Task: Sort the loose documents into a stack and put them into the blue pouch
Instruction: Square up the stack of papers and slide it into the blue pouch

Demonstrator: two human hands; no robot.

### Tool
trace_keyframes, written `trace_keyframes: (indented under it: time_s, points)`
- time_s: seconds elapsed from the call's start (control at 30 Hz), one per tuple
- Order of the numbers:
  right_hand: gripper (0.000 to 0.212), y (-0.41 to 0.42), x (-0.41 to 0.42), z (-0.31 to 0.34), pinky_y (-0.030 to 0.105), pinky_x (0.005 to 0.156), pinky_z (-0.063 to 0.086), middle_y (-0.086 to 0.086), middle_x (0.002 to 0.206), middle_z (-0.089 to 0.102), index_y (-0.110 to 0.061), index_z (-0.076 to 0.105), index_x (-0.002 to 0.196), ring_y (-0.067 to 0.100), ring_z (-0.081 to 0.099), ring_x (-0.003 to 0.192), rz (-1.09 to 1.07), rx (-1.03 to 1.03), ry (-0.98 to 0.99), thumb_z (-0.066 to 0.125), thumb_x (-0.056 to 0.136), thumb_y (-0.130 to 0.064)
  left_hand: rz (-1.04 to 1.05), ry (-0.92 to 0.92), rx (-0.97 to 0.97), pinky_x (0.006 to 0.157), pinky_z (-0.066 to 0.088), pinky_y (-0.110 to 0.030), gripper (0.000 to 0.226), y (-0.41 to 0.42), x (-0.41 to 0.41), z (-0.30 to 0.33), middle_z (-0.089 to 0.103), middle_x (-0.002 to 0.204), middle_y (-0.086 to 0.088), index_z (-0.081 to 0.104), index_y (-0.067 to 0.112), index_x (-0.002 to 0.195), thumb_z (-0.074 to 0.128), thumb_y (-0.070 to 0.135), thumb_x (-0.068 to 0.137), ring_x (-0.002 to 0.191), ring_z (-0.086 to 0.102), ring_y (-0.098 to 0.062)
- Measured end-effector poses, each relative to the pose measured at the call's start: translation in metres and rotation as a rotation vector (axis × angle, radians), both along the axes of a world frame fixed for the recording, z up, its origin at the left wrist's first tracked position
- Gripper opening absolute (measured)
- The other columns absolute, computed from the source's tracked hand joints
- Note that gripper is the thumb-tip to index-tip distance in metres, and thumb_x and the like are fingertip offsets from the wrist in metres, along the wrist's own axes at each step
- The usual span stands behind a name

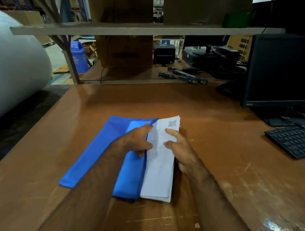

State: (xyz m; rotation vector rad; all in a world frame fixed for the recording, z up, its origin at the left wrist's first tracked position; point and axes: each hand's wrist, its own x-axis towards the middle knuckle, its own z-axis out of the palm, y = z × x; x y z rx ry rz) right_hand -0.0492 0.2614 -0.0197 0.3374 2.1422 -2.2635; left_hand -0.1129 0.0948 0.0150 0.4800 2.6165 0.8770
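A blue pouch lies flat on the brown table, its open edge facing right. A stack of white documents, with a QR code at the top corner, sits partly inside that opening. My left hand pinches the pouch's upper edge where it meets the paper. My right hand grips the stack's right side, thumb and forefinger lying on the top sheet.
A black monitor and keyboard stand at the right. A big white roll fills the left. Behind the table are a shelf board, cardboard boxes, a small black printer and cables.
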Motion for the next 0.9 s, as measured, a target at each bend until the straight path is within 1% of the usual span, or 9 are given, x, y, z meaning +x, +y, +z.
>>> trace_keyframes:
  time_s: [0.07,0.2,0.3,0.4,0.5,0.57,0.7,0.8,0.9]
  points:
    - [0.048,-0.001,0.001,-0.001,0.036,0.093,0.058,0.001,0.131,0.066,-0.024,0.056,0.140,0.018,0.068,0.111,-0.039,-0.011,-0.024,0.055,0.098,0.000,-0.012,-0.059,-0.050,0.062,0.064,-0.035,0.090,-0.006,0.006,-0.001,0.051,0.146,-0.015,0.011,0.019,0.164,0.058,0.003,0.090,0.058,0.070,-0.021]
    - [0.054,-0.010,0.003,-0.005,0.044,0.097,0.058,-0.001,0.134,0.064,-0.030,0.054,0.141,0.019,0.068,0.113,-0.070,0.056,-0.022,0.052,0.096,0.001,0.017,-0.117,0.083,0.062,0.062,-0.031,0.088,-0.009,0.016,-0.004,0.068,0.096,-0.005,0.011,0.023,0.164,0.055,-0.001,0.091,0.049,0.066,-0.014]
    - [0.061,-0.024,-0.001,-0.008,0.046,0.102,0.054,0.000,0.142,0.059,-0.035,0.050,0.143,0.019,0.063,0.122,-0.021,0.160,0.024,0.051,0.091,-0.002,0.083,-0.193,0.303,0.052,0.058,-0.027,0.086,-0.005,0.018,-0.004,0.072,0.100,-0.012,0.016,0.025,0.163,0.057,-0.005,0.093,0.048,0.065,-0.014]
    - [0.058,-0.029,0.001,-0.003,0.044,0.101,0.055,-0.001,0.138,0.062,-0.031,0.047,0.144,0.017,0.065,0.117,-0.002,0.130,0.009,0.057,0.093,-0.004,0.129,-0.231,0.369,0.048,0.055,-0.024,0.085,-0.007,0.022,-0.004,0.073,0.070,-0.006,0.017,0.025,0.163,0.057,-0.004,0.095,0.046,0.065,-0.014]
    - [0.046,-0.024,0.012,0.003,0.045,0.088,0.060,0.000,0.122,0.067,-0.026,0.047,0.138,0.020,0.069,0.107,-0.055,0.084,-0.050,0.059,0.097,-0.007,0.154,-0.254,0.360,0.049,0.058,-0.027,0.088,-0.014,0.025,-0.002,0.073,0.081,-0.011,0.014,0.026,0.164,0.059,-0.003,0.094,0.050,0.068,-0.016]
    - [0.039,-0.018,0.023,0.003,0.037,0.075,0.063,0.001,0.113,0.066,-0.023,0.047,0.133,0.021,0.071,0.096,-0.062,0.099,-0.105,0.059,0.098,-0.008,0.137,-0.265,0.313,0.052,0.060,-0.030,0.091,-0.014,0.028,0.000,0.071,0.087,-0.012,0.011,0.027,0.164,0.062,-0.002,0.094,0.053,0.070,-0.018]
    - [0.030,-0.016,0.034,0.002,0.030,0.061,0.061,0.010,0.102,0.075,-0.009,0.061,0.123,0.017,0.075,0.074,-0.035,0.087,-0.079,0.058,0.096,0.003,0.071,-0.262,0.197,0.059,0.063,-0.032,0.090,-0.007,0.038,-0.004,0.070,0.079,-0.010,0.006,0.027,0.164,0.056,-0.003,0.095,0.050,0.068,-0.015]
    - [0.025,-0.025,0.034,0.016,0.024,0.055,0.057,0.007,0.092,0.074,-0.016,0.064,0.107,0.013,0.073,0.067,-0.049,0.078,-0.025,0.058,0.096,0.006,0.116,-0.242,0.384,0.049,0.055,-0.025,0.082,-0.007,0.043,-0.002,0.067,0.088,-0.002,0.015,0.021,0.163,0.052,-0.007,0.096,0.043,0.062,-0.012]
    - [0.023,-0.027,0.029,0.044,0.021,0.054,0.055,0.000,0.088,0.073,-0.018,0.067,0.109,0.009,0.070,0.069,-0.039,0.213,0.052,0.062,0.094,-0.001,0.164,-0.267,0.687,0.044,0.050,-0.022,0.078,-0.008,0.045,0.012,0.057,0.133,0.000,0.025,0.019,0.161,0.048,-0.015,0.094,0.040,0.055,-0.013]
